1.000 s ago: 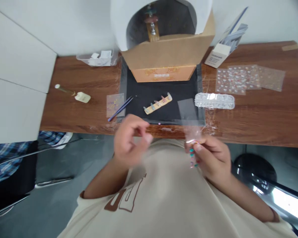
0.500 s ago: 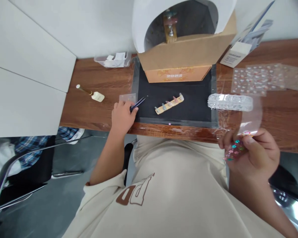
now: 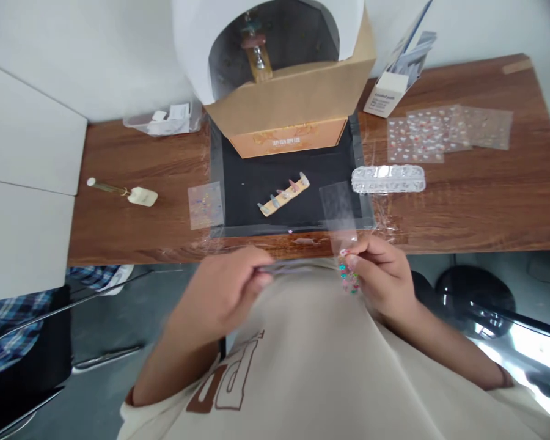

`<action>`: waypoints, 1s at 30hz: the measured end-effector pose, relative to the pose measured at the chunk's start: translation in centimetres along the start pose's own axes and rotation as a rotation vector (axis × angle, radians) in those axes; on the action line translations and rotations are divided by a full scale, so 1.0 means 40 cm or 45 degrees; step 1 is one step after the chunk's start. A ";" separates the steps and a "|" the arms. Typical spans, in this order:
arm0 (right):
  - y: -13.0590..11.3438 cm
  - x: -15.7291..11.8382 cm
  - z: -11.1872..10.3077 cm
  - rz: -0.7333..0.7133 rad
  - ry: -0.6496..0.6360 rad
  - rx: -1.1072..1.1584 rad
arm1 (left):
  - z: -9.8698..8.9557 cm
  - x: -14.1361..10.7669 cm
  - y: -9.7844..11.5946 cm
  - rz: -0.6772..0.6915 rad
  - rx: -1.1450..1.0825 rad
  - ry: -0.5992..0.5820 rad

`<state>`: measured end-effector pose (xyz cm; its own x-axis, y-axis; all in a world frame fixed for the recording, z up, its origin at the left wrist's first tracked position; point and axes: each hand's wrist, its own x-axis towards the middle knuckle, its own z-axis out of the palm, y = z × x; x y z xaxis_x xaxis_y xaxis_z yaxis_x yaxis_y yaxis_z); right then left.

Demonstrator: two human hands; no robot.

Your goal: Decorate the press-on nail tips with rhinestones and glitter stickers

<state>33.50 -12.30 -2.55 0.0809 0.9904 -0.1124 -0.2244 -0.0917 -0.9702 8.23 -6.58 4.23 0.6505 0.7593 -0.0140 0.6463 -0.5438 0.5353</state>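
Over my lap, at the table's front edge, my left hand (image 3: 224,287) is closed around dark tweezers (image 3: 296,267), blurred by motion, their tips pointing right. My right hand (image 3: 385,278) pinches a small clear plastic bag (image 3: 339,211) with colourful flower-shaped sequins gathered in its lower end. A strip with several painted nail tips (image 3: 284,194) lies on the black mat (image 3: 242,214) beyond my hands. One tiny pink flower sequin (image 3: 290,231) rests at the mat's front edge.
Behind the mat a white dome-shaped lamp (image 3: 187,49) sits on a cardboard box (image 3: 293,113). Left of the mat lie a clear packet (image 3: 205,206), a tagged stick (image 3: 142,196) and a plastic tray (image 3: 165,122). To the right are a clear case (image 3: 388,179) and sticker sheets (image 3: 417,137).
My left hand has picked the tweezers up from beside the mat and drawn back toward my body. My right hand has brought the sequin bag leftward, and the view has shifted right.
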 end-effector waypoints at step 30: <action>-0.059 0.002 -0.021 0.027 -0.453 0.001 | -0.006 0.066 0.048 0.235 -0.023 -0.415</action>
<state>34.86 -12.11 -0.46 -0.2670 0.9624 -0.0503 -0.2232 -0.1125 -0.9683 11.12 -5.53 5.42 0.8501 0.4939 -0.1826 0.5011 -0.6521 0.5690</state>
